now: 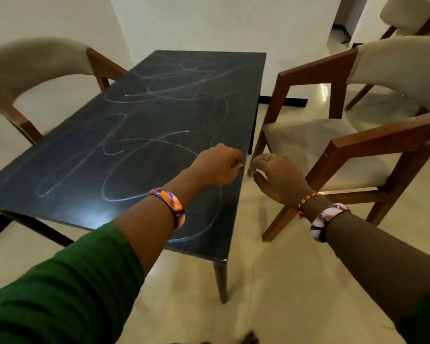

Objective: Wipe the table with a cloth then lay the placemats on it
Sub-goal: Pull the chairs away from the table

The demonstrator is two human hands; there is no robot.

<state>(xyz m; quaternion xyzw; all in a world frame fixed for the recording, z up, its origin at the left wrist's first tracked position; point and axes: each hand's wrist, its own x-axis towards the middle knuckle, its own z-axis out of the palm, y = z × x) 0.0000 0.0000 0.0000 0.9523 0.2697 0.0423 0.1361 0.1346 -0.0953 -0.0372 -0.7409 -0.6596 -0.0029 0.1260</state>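
Note:
A dark rectangular table (pixel 139 125) stands in the middle, its top covered with white looping scribble marks. My left hand (pixel 217 166) hovers over the table's right edge with the fingers curled into a fist; nothing shows in it. Just off that edge, above the floor, is my right hand (pixel 274 175), with a ring on it and its fingers bent together; I cannot make out anything held in it. The two hands are close but apart. Both wrists wear patterned bangles. No cloth or placemat is in view.
A wooden chair with a beige seat (pixel 333 145) stands right of the table, close to my right hand. Another chair (pixel 32 63) is at the table's far left, and a third (pixel 412 16) at the top right. The floor (pixel 271 281) is pale and glossy.

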